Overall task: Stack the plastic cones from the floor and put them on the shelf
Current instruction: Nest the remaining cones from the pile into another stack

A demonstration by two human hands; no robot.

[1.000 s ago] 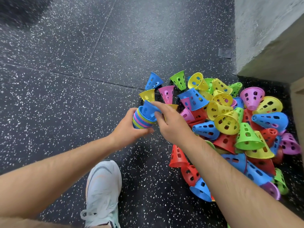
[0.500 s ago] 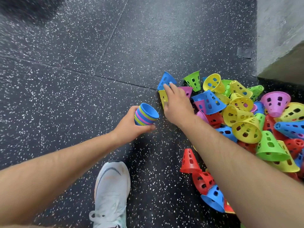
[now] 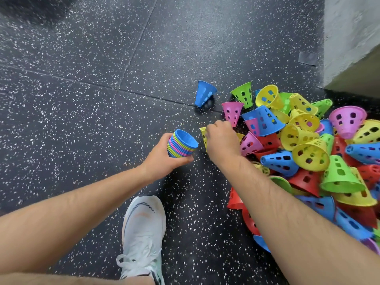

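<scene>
A person crouches over a dark speckled floor (image 3: 82, 99), midway through gathering cones. The left hand (image 3: 162, 159) grips a nested stack of cones (image 3: 182, 146), wide ends up, a blue one on top. The right hand (image 3: 221, 142) has its fingers (image 3: 216, 128) curled closed around a yellow cone (image 3: 203, 135) at the pile's near edge. The next move looks like lifting that cone and seating it squarely into the stack. The loose pile (image 3: 308, 151), to the right near a grey wall (image 3: 349, 38), holds several dozen cones, too tangled to count: yellow, blue, red, green, pink. One blue cone (image 3: 204, 93) lies apart. One white shoe (image 3: 144, 233) shows. No shelf is visible.
</scene>
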